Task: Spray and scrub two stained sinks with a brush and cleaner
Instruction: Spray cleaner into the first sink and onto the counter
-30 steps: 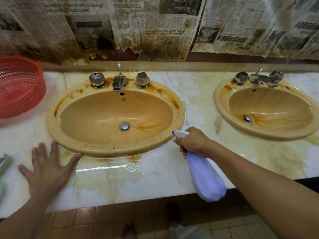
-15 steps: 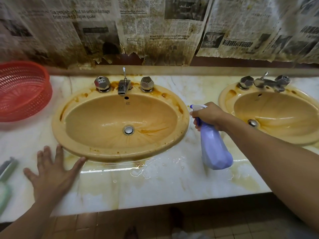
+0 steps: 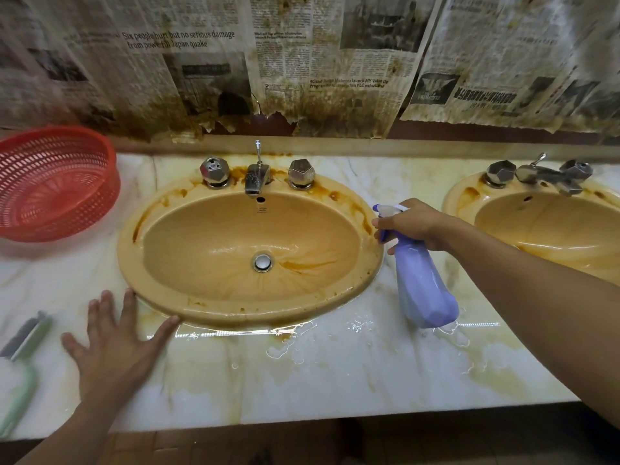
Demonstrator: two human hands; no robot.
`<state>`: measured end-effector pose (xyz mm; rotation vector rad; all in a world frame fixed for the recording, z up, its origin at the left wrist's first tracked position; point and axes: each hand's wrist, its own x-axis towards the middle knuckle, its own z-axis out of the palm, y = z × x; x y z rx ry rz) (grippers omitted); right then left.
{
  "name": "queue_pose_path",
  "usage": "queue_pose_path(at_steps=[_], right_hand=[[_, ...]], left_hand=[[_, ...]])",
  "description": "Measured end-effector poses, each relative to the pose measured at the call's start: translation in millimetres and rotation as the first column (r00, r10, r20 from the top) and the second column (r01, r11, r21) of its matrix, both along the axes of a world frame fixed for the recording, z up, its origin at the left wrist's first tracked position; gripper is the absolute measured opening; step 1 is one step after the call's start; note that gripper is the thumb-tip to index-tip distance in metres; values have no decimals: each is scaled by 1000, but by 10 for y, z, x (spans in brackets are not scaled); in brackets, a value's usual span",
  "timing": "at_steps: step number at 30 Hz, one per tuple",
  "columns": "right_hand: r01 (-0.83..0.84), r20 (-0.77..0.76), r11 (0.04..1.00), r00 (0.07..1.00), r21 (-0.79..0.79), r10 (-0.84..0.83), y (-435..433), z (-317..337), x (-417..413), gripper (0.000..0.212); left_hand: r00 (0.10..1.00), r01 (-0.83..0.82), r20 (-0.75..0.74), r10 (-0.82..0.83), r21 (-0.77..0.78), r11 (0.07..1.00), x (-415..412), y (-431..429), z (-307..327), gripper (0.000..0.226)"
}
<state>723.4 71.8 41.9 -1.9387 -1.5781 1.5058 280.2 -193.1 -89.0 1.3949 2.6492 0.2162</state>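
Right hand [image 3: 416, 224] grips spray bottle [image 3: 424, 286] beside left sink [image 3: 208, 250].

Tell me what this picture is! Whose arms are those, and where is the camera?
No machine here: a person wears a camera on their head, so you see their own arms from above. The left hand lies flat on the wet counter, by the stained left sink. The right hand grips a purple spray bottle, between that sink and the right sink. A red basket sits far left, and what looks like a brush lies at the edge.
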Motion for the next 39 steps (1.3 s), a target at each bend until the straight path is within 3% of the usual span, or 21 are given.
queue_pose_path(at_steps=[5, 10, 20, 31, 39], right_hand=[[71, 69, 991, 994, 111, -79, -62, -53, -74, 27], [185, 36, 967, 980, 174, -194, -234, -118, -4, 26], [105, -166, 987, 983, 118, -85, -402, -57, 187, 27], [168, -67, 979, 985, 120, -160, -589, -199, 276, 29], [99, -81, 980, 993, 171, -86, -530, -149, 249, 28]], left_hand=[[1000, 0, -3, 0, 4, 1000, 5, 3, 9, 110], [1000, -5, 2, 5, 14, 1000, 14, 1, 13, 110], [1000, -11, 3, 11, 13, 1000, 4, 2, 2, 107], [1000, -11, 12, 11, 12, 1000, 1, -1, -7, 108], [1000, -12, 11, 12, 17, 1000, 18, -1, 7, 110]])
